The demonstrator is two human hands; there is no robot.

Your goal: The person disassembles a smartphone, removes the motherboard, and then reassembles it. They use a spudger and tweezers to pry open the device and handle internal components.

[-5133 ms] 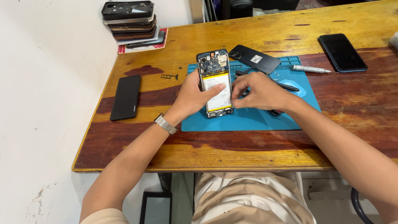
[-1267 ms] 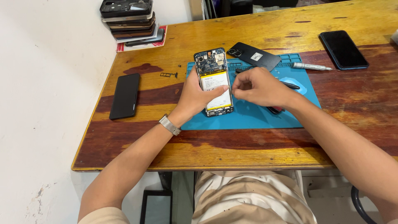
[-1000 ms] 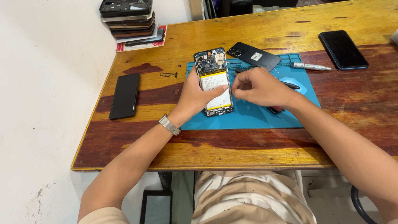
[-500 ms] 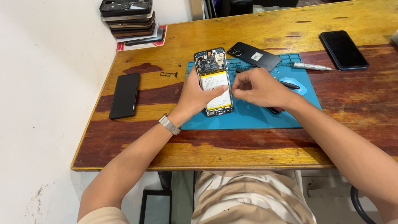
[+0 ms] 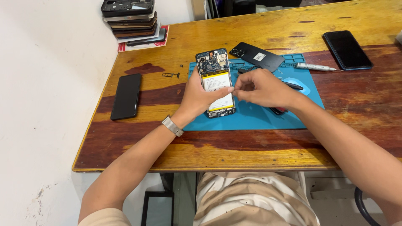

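Both hands are meeting over an opened phone (image 5: 216,81) on a blue mat (image 5: 268,119): left hand (image 5: 200,97) gripping it, right hand (image 5: 261,88) pinching beside it, on a wooden table (image 5: 234,146) nearing a white wall (image 5: 46,104).

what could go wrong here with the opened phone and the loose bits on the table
The left hand alone steadies the opened phone while the right hand pinches at its edge, so a slip might flex the exposed yellow battery. The small SIM tray lies loose on the bare wooden table and could get knocked off.
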